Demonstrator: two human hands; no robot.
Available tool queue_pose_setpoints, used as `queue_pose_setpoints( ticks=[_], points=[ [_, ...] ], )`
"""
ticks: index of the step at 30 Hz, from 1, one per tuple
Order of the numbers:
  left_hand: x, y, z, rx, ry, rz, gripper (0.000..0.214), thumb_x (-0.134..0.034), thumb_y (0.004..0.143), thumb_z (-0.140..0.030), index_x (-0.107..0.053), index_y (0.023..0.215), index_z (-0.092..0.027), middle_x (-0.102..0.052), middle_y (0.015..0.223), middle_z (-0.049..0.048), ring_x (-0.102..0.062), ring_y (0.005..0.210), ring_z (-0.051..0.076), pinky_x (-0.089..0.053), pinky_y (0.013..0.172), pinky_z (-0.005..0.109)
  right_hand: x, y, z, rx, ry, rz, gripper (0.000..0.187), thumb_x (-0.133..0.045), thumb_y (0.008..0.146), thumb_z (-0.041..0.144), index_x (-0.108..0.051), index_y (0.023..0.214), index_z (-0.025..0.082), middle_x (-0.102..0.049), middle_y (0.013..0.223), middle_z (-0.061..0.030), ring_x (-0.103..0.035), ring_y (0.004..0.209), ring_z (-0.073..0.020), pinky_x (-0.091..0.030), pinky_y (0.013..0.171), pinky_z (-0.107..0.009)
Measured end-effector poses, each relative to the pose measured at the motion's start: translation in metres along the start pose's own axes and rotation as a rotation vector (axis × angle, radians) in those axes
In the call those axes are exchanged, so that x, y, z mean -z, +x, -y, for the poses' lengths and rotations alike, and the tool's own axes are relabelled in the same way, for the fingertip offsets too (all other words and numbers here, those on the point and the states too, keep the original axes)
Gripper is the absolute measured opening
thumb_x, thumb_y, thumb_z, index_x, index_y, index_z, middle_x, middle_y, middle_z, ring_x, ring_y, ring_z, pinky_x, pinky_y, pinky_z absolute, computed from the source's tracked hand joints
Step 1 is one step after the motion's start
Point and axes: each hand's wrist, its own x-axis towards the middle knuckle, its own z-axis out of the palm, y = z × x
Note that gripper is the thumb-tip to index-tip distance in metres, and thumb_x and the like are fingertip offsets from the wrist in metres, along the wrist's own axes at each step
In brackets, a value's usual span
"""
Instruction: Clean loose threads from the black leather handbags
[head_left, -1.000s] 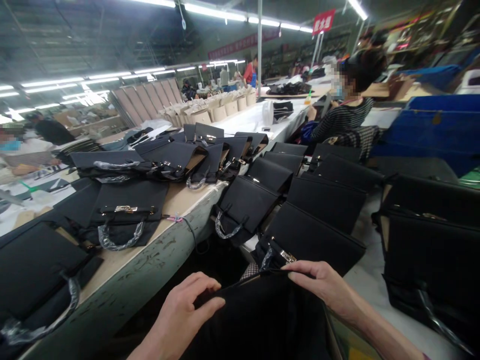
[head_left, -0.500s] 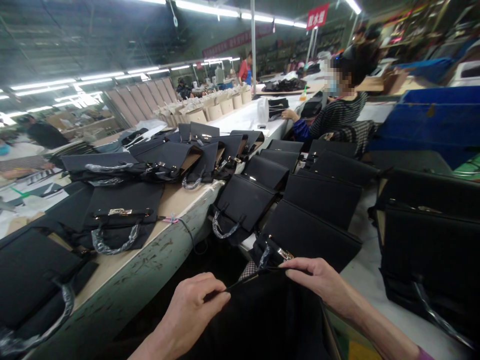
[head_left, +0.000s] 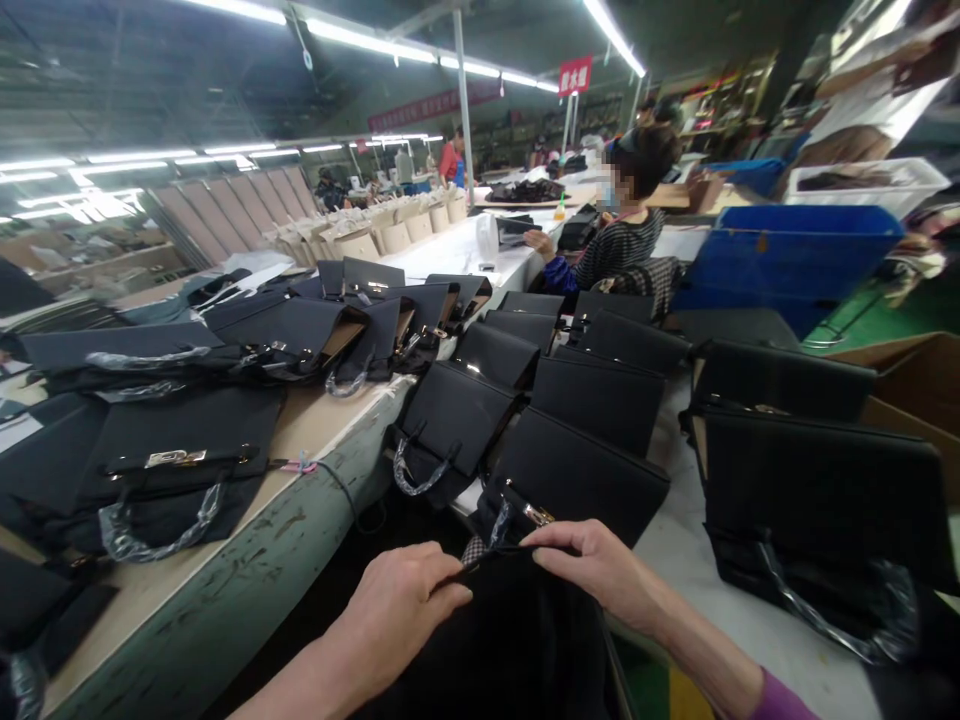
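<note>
A black bag (head_left: pixel 517 640) lies in my lap at the bottom centre. My left hand (head_left: pixel 397 612) is closed in a pinch on its top edge at the left. My right hand (head_left: pixel 600 570) grips the same edge at the right, fingers curled over it. Just beyond my hands stands a black handbag (head_left: pixel 577 480) with a gold clasp and a plastic-wrapped handle.
Many black handbags (head_left: pixel 180 450) lie on the long worktable (head_left: pixel 225 590) at left and stand in rows (head_left: pixel 600 395) ahead and right. A seated person in a striped top (head_left: pixel 622 245) works further back. A blue bin (head_left: pixel 780 250) and a cardboard box (head_left: pixel 907 380) sit right.
The view has swung right and slightly down. My left hand's fingers have closed from curled to a pinch on the bag's edge. My right hand stays gripping the same edge.
</note>
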Motion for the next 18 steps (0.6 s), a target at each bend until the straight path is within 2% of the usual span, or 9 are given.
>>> queue_pose_setpoints(
  ticks=[7,12,15,18],
  points=[
    [-0.008,0.004,-0.001,-0.052,0.011,-0.062,0.024,-0.052,0.091,-0.024,-0.068,0.074,-0.019,-0.06,0.073,-0.001,-0.057,0.069,0.012,-0.035,0.064,0.024,0.002,0.002,-0.003,-0.015,0.017,0.012,0.025,-0.058,0.086,0.027,-0.076,0.102,0.02,-0.076,0.093,-0.0021,-0.069,0.084,-0.0212,-0.051,0.077,-0.029],
    [-0.011,0.014,0.0,0.122,-0.152,-0.051,0.018,-0.061,0.08,-0.024,-0.062,0.063,-0.017,-0.058,0.064,-0.0043,-0.053,0.061,0.01,-0.031,0.057,0.023,0.0,0.003,-0.003,-0.021,-0.043,-0.009,0.026,-0.057,0.085,0.026,-0.076,0.102,0.021,-0.076,0.09,-0.0018,-0.069,0.084,-0.0217,-0.051,0.077,-0.029],
    [-0.009,0.022,0.002,0.16,-0.247,0.015,0.021,-0.061,0.08,-0.034,-0.068,0.069,-0.018,-0.061,0.065,-0.0035,-0.053,0.062,0.012,-0.032,0.057,0.023,0.0,0.002,0.001,0.003,-0.067,-0.013,0.026,-0.057,0.084,0.024,-0.077,0.101,0.022,-0.076,0.091,-0.0012,-0.069,0.086,-0.0216,-0.05,0.081,-0.03],
    [-0.006,0.032,0.005,0.088,-0.304,0.093,0.024,-0.061,0.082,-0.039,-0.076,0.082,-0.021,-0.065,0.076,-0.0017,-0.056,0.071,0.015,-0.036,0.063,0.024,0.0,0.001,0.003,0.023,-0.09,-0.015,0.025,-0.056,0.084,0.024,-0.077,0.098,0.022,-0.076,0.089,-0.0007,-0.068,0.084,-0.0207,-0.05,0.082,-0.029]
  ],
)
